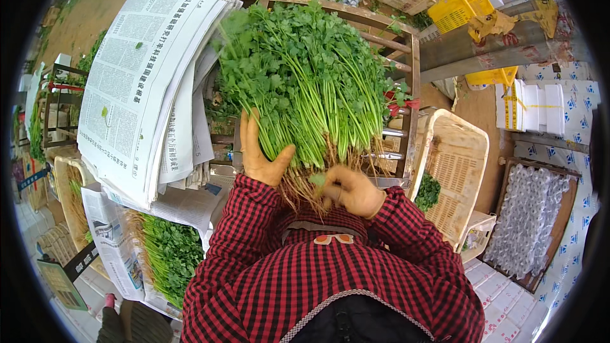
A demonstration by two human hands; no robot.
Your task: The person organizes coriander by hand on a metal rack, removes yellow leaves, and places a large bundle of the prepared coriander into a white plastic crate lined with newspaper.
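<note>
A big heap of leafy green coriander (pixel 318 82) lies on a metal-framed rack (pixel 412 44), leaves away from me and brown roots (pixel 298 190) toward me. My left hand (pixel 260 155) rests against the left side of the stems, fingers stretched out and thumb spread. Over the roots, my right hand (pixel 349 190) is curled with its fingers drawn together. A small green leaf (pixel 316 179) shows at those fingertips; whatever else they pinch is hidden.
A thick stack of newspapers (pixel 136 89) stands left of the heap. Below it, more coriander (pixel 171 254) lies on newspaper. A pale plastic crate (pixel 454 171) is at my right, beyond it a tray of clear plastic-wrapped items (pixel 527 216). Yellow crates (pixel 460 7) sit at the far right.
</note>
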